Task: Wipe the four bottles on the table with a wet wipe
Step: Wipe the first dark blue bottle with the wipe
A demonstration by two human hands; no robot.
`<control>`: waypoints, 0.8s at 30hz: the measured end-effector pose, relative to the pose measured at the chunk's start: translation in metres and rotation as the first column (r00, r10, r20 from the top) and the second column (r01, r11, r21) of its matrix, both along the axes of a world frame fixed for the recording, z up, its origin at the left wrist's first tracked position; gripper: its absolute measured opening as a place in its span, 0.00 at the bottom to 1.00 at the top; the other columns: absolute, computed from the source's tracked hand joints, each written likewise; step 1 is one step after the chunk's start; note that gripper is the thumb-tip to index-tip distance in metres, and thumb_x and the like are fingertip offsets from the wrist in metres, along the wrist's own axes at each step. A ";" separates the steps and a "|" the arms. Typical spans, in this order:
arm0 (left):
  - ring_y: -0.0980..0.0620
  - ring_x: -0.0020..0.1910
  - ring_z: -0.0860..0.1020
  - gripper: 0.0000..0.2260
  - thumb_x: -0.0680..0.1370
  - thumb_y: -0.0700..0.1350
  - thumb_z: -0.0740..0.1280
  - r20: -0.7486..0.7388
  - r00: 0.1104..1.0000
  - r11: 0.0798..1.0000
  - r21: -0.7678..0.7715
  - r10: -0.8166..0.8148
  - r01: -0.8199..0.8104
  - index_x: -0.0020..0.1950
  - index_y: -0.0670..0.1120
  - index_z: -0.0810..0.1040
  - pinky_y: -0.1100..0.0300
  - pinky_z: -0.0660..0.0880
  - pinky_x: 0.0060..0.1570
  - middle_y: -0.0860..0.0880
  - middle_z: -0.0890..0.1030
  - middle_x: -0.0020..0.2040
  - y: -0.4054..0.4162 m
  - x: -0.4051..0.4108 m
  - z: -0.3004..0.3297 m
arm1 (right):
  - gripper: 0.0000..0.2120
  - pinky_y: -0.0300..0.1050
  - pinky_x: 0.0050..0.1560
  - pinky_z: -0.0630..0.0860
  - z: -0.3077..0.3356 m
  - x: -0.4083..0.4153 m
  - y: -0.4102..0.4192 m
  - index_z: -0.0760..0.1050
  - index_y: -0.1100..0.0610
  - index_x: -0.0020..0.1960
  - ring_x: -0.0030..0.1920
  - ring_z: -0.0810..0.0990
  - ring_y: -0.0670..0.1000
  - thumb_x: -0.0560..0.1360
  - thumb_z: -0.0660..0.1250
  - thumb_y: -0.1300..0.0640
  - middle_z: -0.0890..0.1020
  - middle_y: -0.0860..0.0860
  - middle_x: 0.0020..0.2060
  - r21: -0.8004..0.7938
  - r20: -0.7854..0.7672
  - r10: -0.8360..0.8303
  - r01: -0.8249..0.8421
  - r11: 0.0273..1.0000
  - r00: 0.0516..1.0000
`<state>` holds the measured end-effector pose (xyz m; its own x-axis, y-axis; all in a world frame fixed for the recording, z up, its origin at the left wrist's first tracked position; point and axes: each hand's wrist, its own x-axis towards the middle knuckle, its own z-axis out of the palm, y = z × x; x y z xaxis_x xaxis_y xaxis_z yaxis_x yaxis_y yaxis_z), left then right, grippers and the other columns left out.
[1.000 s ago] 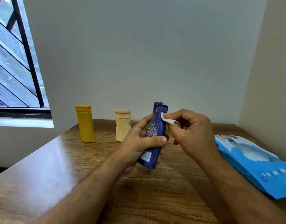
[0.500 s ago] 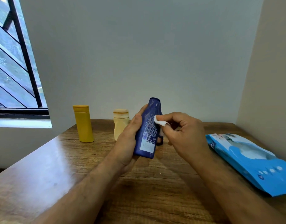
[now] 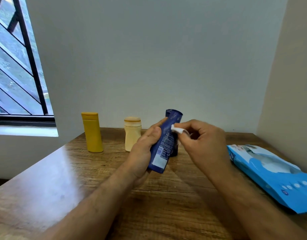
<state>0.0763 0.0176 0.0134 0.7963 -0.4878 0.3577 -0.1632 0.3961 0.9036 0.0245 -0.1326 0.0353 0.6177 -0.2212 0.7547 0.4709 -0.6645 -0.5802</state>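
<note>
Wooden table (image 3: 66,184) set in a wall corner, yellow bottle (image 3: 93,132) upright at far left, cream bottle (image 3: 132,134) upright beside it, apart, blue wet-wipe pack (image 3: 274,175) lying flat at right edge

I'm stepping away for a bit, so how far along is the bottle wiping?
Nothing shows as finished. In hand: the left hand holds the dark blue bottle while the right hand rubs it with a wet wipe. The yellow bottle and cream bottle stand untouched; a fourth is mostly hidden.
</note>
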 end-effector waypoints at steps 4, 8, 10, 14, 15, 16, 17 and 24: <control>0.50 0.48 0.83 0.20 0.78 0.53 0.61 -0.023 1.000 1.000 -0.020 -0.021 0.021 0.69 0.54 0.76 0.57 0.81 0.43 0.46 0.85 0.56 -0.002 0.000 -0.001 | 0.05 0.28 0.34 0.73 0.001 -0.001 0.000 0.83 0.49 0.50 0.38 0.79 0.41 0.75 0.71 0.55 0.83 0.42 0.39 0.048 0.061 -0.032 0.029 0.998 0.998; 0.44 0.61 0.81 0.18 0.84 0.52 0.56 -0.087 0.995 0.990 -0.137 -0.040 0.028 0.73 0.53 0.73 0.50 0.80 0.57 0.43 0.81 0.65 -0.001 0.001 0.000 | 0.07 0.31 0.37 0.76 -0.005 -0.001 0.006 0.83 0.48 0.51 0.41 0.80 0.41 0.74 0.72 0.54 0.83 0.41 0.42 -0.070 -0.111 0.142 -0.150 0.986 0.984; 0.44 0.56 0.83 0.18 0.85 0.51 0.54 -0.110 0.993 0.978 -0.210 -0.029 0.005 0.72 0.53 0.73 0.50 0.82 0.53 0.41 0.81 0.64 0.001 0.003 0.001 | 0.08 0.31 0.38 0.75 -0.008 -0.002 0.011 0.83 0.47 0.52 0.42 0.79 0.40 0.74 0.72 0.53 0.82 0.39 0.42 -0.209 -0.228 0.199 -0.247 0.946 0.953; 0.45 0.52 0.85 0.18 0.85 0.52 0.53 -0.121 0.992 0.968 -0.250 -0.020 -0.011 0.71 0.53 0.74 0.52 0.82 0.47 0.41 0.83 0.60 0.003 0.004 0.003 | 0.09 0.30 0.37 0.73 -0.009 0.000 0.014 0.84 0.46 0.54 0.40 0.78 0.39 0.74 0.71 0.53 0.80 0.37 0.39 -0.341 -0.220 0.167 -0.236 0.910 0.961; 0.45 0.55 0.84 0.18 0.85 0.52 0.53 -0.121 0.992 0.971 -0.238 -0.025 -0.004 0.72 0.53 0.74 0.51 0.82 0.50 0.42 0.82 0.62 0.002 0.003 0.002 | 0.09 0.31 0.38 0.74 -0.009 0.000 0.014 0.83 0.46 0.54 0.40 0.79 0.40 0.74 0.71 0.52 0.81 0.38 0.41 -0.329 -0.181 0.125 -0.180 0.927 0.976; 0.44 0.59 0.82 0.18 0.85 0.52 0.53 -0.116 0.993 0.975 -0.220 -0.031 0.005 0.73 0.53 0.73 0.50 0.81 0.54 0.42 0.81 0.64 0.001 0.002 0.002 | 0.09 0.32 0.39 0.76 -0.008 0.000 0.013 0.83 0.47 0.54 0.40 0.79 0.40 0.74 0.71 0.52 0.82 0.40 0.42 -0.291 -0.130 0.081 -0.116 0.950 0.988; 0.43 0.62 0.81 0.19 0.84 0.52 0.54 -0.105 0.994 0.980 -0.196 -0.037 0.015 0.73 0.54 0.72 0.48 0.79 0.58 0.43 0.80 0.66 -0.001 0.001 0.000 | 0.09 0.32 0.40 0.77 -0.006 0.000 0.012 0.83 0.47 0.54 0.41 0.79 0.40 0.75 0.70 0.52 0.82 0.41 0.42 -0.226 -0.078 0.045 -0.061 0.972 0.996; 0.45 0.59 0.81 0.20 0.81 0.53 0.56 -0.036 0.999 0.994 -0.108 -0.027 0.023 0.72 0.55 0.72 0.52 0.81 0.51 0.46 0.81 0.65 -0.006 -0.002 -0.003 | 0.09 0.28 0.39 0.76 -0.003 0.001 0.010 0.82 0.49 0.54 0.43 0.80 0.39 0.75 0.71 0.57 0.82 0.42 0.44 -0.044 0.034 0.037 -0.036 0.998 0.999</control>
<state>0.0746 0.0113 0.0103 0.7979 -0.4681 0.3799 -0.1193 0.4951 0.8606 0.0252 -0.1229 0.0326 0.5981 -0.1654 0.7842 0.5147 -0.6708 -0.5340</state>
